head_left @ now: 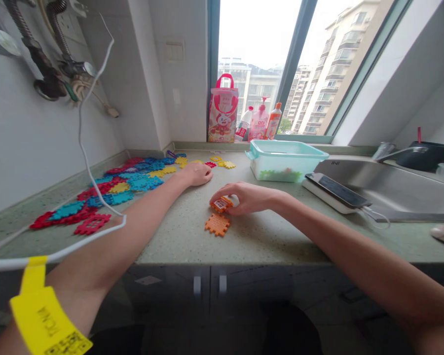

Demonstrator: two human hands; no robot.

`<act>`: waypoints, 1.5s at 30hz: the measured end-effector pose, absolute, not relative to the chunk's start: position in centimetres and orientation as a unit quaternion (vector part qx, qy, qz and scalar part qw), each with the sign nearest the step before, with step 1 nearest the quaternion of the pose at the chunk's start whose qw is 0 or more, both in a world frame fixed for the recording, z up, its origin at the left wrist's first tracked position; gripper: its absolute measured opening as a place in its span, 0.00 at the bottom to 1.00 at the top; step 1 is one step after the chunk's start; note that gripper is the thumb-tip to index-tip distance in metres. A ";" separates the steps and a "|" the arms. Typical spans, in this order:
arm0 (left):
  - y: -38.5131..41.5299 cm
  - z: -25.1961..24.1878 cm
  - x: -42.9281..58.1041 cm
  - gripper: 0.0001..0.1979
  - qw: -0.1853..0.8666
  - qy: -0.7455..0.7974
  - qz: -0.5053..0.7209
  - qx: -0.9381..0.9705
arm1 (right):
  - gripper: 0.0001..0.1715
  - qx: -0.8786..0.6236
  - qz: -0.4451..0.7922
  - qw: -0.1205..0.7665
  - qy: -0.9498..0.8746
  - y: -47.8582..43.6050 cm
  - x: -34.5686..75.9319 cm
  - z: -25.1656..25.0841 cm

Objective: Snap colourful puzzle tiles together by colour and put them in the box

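Fingers of the right hand (pixel 246 195) pinch an orange piece (pixel 221 204) front-left of the tub (pixel 259 169), probably for control; the left hand (pixel 197 173), left of the tub, curls, any hold hidden.

Orange tile, held (pixel 219 204): notched edges, pale gridded centre, tilted, partly covered; clear of the back edge of the countertop (pixel 185 246). Whether single or stacked: cannot tell. Flat orange tile (pixel 217 225): square, toothed on its visible sides, lying face-up just in front of the held one, nearer the front edge than the back. Red tile (pixel 210 164): small in view, flat, near the back edge. Yellow tiles (pixel 227 164): toothed, flat, beside the red one. Heaped tiles (pixel 144 182): blue, red, yellow, overlapping along the left edge, reaching toward the back-left corner.
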State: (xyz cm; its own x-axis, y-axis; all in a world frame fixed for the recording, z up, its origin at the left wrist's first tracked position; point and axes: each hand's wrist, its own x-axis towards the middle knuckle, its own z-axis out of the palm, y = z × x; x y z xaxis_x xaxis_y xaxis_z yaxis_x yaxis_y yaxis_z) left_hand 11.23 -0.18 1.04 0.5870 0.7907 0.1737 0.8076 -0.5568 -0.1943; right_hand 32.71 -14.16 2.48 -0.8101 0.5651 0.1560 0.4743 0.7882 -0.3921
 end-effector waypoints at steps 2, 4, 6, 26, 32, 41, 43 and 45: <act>-0.2 1.1 11.2 0.21 0.129 -0.452 -0.031 -0.882 | 0.27 -0.304 0.142 0.140 -0.931 -13.7 33.0 2.5; -0.1 1.0 11.1 0.20 0.130 -0.451 -0.031 -0.882 | 0.25 -0.319 0.115 0.153 -0.928 -13.6 33.3 2.7; -0.1 1.0 11.1 0.21 0.126 -0.452 -0.032 -0.882 | 0.23 -0.311 0.116 0.178 -0.927 -13.9 33.2 3.1; 0.4 0.7 10.5 0.20 0.110 -0.446 -0.053 -0.887 | 0.19 -0.273 0.142 0.110 -0.945 -18.0 30.2 3.9; 0.7 0.6 10.4 0.20 0.094 -0.443 -0.066 -0.889 | 0.20 -0.292 0.089 0.181 -0.935 -15.0 33.0 4.5; 0.6 0.5 10.2 0.19 0.082 -0.449 -0.068 -0.887 | 0.19 -0.459 -0.223 0.436 -0.741 -9.3 43.7 7.3; 0.6 0.5 10.2 0.19 0.082 -0.452 -0.065 -0.886 | 0.20 -0.517 -0.247 0.440 -0.691 -8.3 45.6 6.9; 0.5 0.5 10.2 0.19 0.081 -0.457 -0.066 -0.883 | 0.21 -0.551 -0.252 0.432 -0.668 -7.5 46.7 6.3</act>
